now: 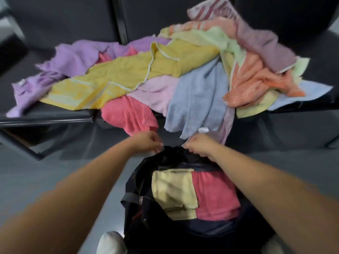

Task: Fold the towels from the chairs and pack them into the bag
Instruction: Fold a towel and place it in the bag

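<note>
The bag [145, 213] stands on the floor [55, 162] in front of the chairs [55, 114], open, with two folded towels [174, 191] side by side inside it. Behind it, a heap of unfolded towels [156, 70] spreads across the chair seats — some hang over the front edge. Both hands — left hand [146, 142], right hand [200, 145] — sit at the bag's far rim.
</note>
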Available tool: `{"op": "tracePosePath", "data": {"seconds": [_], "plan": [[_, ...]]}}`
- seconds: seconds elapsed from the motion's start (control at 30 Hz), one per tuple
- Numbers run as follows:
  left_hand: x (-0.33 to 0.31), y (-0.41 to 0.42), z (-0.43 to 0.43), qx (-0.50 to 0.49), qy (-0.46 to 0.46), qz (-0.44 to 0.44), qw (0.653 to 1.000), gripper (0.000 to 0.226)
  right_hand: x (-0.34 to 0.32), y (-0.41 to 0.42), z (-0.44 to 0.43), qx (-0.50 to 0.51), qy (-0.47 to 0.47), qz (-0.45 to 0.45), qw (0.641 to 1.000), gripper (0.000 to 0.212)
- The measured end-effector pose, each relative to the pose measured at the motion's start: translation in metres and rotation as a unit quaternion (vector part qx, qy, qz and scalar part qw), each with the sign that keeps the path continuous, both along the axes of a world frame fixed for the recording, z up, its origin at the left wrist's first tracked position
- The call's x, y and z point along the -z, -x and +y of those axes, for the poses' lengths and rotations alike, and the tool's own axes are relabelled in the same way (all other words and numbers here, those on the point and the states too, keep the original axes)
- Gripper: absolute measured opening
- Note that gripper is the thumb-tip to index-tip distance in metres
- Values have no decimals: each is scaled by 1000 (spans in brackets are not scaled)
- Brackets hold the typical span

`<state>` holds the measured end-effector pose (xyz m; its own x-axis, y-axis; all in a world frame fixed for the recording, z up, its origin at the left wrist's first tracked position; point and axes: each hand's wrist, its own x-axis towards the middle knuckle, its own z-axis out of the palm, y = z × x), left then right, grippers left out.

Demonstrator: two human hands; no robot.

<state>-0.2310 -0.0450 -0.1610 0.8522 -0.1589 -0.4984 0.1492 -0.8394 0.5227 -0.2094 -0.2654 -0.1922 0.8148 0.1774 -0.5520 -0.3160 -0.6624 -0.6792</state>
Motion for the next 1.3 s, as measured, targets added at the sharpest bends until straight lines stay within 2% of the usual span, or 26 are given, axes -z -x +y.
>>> {"op": "tracePosePath", "data": {"seconds": [0.1, 0.17, 0.27, 0.37, 0.47, 0.67, 0.73, 0.83, 0.93, 1.03, 1.2, 1.3], "plan": [[-78, -17, 2, -37, 38, -86, 995, 10, -79, -20, -3, -6, -50, 43, 998, 11], [-117, -28, 4, -87, 80, -156, 981, 12, -124, -34, -8, -11, -59, 28, 998, 16], [-148, -46, 0, -121, 100, -213, 964, 14, -169, -57, -13, 51, -71, -65, 994, 15], [-155, -67, -5, -127, 38, -263, 956, 15, -193, -80, -15, 83, -14, -215, 973, 13], [-144, -90, -7, -131, -3, -309, 942, 19, -196, -102, -17, 84, 49, -300, 949, 30], [-120, -138, -3, -136, -29, -372, 918, 48, -176, -155, -18, 57, 118, -369, 920, 58], [-117, -151, -5, -143, -25, -378, 914, 53, -167, -172, -25, 74, 129, -365, 919, 56], [-110, -168, -17, -107, -3, -307, 946, 56, -156, -185, -32, 38, 159, -377, 912, 37], [-97, -180, -26, -42, -21, -280, 959, 45, -151, -187, -35, 47, 128, -416, 899, 17], [-97, -184, -28, -54, -32, -339, 939, 24, -158, -182, -35, 67, 87, -437, 893, 15], [-138, -169, -24, -114, 22, -403, 908, 6, -188, -171, -44, 103, 42, -440, 891, 11], [-177, -149, -19, -150, 91, -420, 890, 17, -214, -157, -48, 109, 43, -438, 891, 17]]}}
